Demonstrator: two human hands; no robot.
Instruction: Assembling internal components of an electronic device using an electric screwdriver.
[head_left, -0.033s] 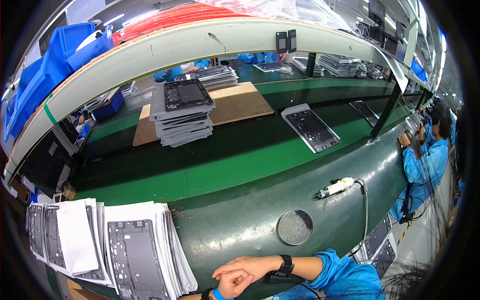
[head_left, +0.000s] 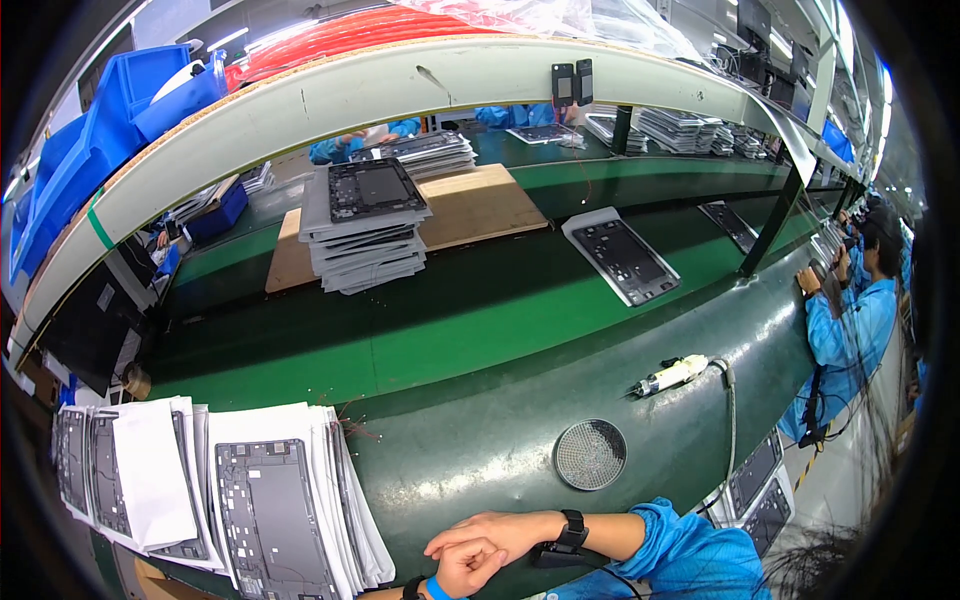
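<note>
My two hands rest one over the other at the near edge of the dark green bench. My right hand [head_left: 505, 533], with a black band on its wrist, lies across my left with its fingers stretched out. Beneath it, my left hand [head_left: 466, 572] wears a blue wristband and has its fingers curled in; no object shows in either hand. To the left stand stacks of tablet housings [head_left: 265, 510] with white sheets between them. A round metal mesh dish [head_left: 590, 455] lies beyond my right hand, and farther off is a white electric screwdriver [head_left: 672, 376] with its cable.
A green conveyor belt [head_left: 450, 350] runs across, carrying a stack of housings [head_left: 365, 240] beside a wooden board [head_left: 485, 210] and a single housing [head_left: 625, 258]. A pale shelf beam [head_left: 350, 90] spans above. A co-worker in blue [head_left: 850, 320] is at the right.
</note>
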